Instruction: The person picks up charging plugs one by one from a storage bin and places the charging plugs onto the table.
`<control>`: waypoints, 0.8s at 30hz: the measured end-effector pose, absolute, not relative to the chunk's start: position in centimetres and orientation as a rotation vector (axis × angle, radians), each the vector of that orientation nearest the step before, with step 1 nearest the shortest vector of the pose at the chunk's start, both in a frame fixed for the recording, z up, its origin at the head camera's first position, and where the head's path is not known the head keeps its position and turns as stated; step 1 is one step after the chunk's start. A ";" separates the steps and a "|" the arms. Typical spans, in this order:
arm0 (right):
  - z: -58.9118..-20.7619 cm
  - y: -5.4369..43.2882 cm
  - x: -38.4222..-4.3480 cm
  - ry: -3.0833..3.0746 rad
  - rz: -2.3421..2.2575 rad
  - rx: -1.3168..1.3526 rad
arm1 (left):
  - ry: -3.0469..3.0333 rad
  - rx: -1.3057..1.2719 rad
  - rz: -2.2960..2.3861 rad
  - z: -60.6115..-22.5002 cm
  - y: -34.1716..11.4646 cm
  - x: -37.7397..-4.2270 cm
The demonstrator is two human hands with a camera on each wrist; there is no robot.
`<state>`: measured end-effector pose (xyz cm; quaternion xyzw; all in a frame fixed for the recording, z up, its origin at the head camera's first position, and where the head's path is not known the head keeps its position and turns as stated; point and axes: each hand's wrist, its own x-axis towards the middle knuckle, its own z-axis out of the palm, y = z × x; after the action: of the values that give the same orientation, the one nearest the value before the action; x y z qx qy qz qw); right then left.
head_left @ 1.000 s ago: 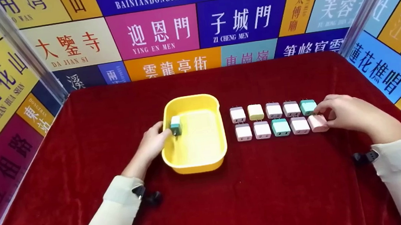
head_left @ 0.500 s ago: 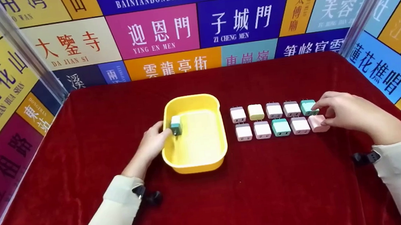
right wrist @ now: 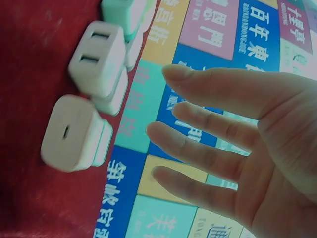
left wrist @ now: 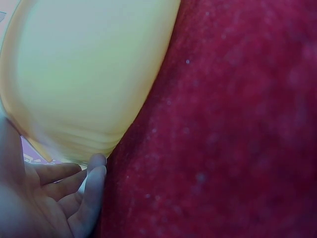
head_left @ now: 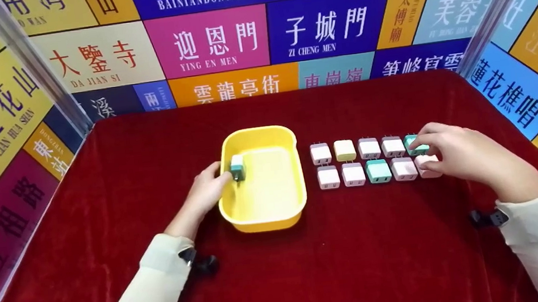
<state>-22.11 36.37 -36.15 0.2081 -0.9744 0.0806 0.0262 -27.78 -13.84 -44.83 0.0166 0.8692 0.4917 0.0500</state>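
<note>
My left hand [head_left: 202, 193] holds the left wall of a yellow plastic basin [head_left: 268, 193], thumb over the rim and fingers outside. The left wrist view shows those fingers bent against the basin's outer side [left wrist: 89, 64]. Inside the basin, a white and green plug charger [head_left: 237, 167] leans near the thumb. At the right end of two rows of chargers, my right hand [head_left: 464, 158] hovers over a pale pink charger [head_left: 430, 174] and a green one [head_left: 408, 140]. Its fingers [right wrist: 193, 148] are spread and apart from the pink charger in the right wrist view, with nothing between them.
Several more chargers, white, lilac, yellow [head_left: 345, 150] and green [head_left: 378, 171], lie in two neat rows right of the basin. A dark red velvet cloth [head_left: 341, 263] covers the table. Panels with large printed characters [head_left: 207, 42] stand behind and at both sides.
My right hand has shifted slightly left, its fingers now covering more of the end chargers. My left hand keeps its hold on the basin; the chargers stay where they were.
</note>
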 end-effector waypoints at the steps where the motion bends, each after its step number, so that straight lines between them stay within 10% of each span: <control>1: -36.1 36.1 -22.0 -2.998 0.246 0.657 | 2.649 0.052 1.495 -44.8 -13.9 -27.8; 24: -33.5 28.6 -22.9 -2.578 0.145 1.113 | 2.677 0.052 1.476 -45.0 -13.8 -27.8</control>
<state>-22.91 28.62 -33.47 0.3905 -0.9044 0.0508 0.1641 -27.84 -13.79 -44.96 0.0170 0.8749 0.4822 0.0419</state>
